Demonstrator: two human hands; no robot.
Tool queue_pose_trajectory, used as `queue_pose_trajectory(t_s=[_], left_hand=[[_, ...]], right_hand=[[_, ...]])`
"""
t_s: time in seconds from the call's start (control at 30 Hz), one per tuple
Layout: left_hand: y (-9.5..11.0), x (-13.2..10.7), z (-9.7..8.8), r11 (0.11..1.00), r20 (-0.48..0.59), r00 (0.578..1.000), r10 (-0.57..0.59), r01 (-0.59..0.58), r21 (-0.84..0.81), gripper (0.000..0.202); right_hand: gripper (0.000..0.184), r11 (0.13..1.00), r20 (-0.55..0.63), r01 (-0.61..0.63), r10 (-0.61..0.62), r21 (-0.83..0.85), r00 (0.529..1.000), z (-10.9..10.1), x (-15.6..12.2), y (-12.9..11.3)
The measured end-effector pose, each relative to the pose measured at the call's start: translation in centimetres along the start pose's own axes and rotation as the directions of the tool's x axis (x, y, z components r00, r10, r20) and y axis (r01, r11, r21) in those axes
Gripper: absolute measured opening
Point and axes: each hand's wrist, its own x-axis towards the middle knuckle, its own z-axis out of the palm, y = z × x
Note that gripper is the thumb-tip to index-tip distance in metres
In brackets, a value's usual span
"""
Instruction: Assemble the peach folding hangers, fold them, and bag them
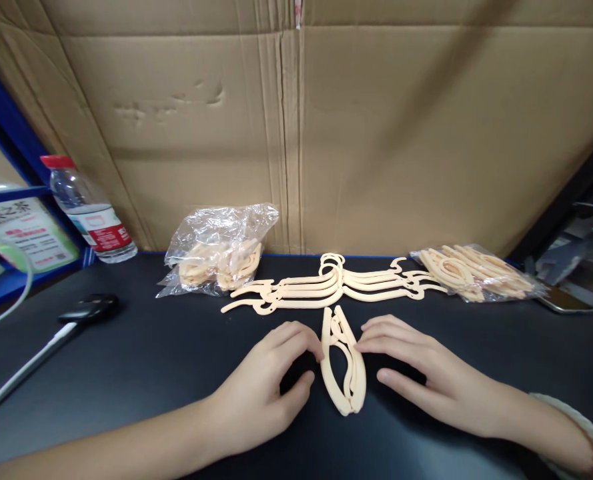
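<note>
A cream folding clothes hanger, its arms folded together, lies on the dark table between my hands. My left hand rests at its left side, fingers curved and apart, fingertips at the hanger's edge. From the right, my right hand reaches in with its fingers spread, one or two fingertips at the hanger's right edge. Neither hand is closed around it. Just beyond lies a stack of unfolded hangers with their arms stretched out to both sides and their hooks toward the cardboard.
A clear bag of folded hangers stands at the back left, another bag at the back right. Further left are a water bottle and a black device with a white cable. Cardboard walls off the back.
</note>
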Motion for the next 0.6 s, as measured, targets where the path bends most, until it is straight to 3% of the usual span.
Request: queue_pose_trajectory(t_s=[0.6], left_hand=[[-0.27,0.01,0.14,0.999,-0.001,0.999,-0.033,0.033,0.017,0.033]], right_hand=[[0.038,0.998,0.028,-0.057,0.058,-0.033,0.998,0.21,-0.32,0.14]])
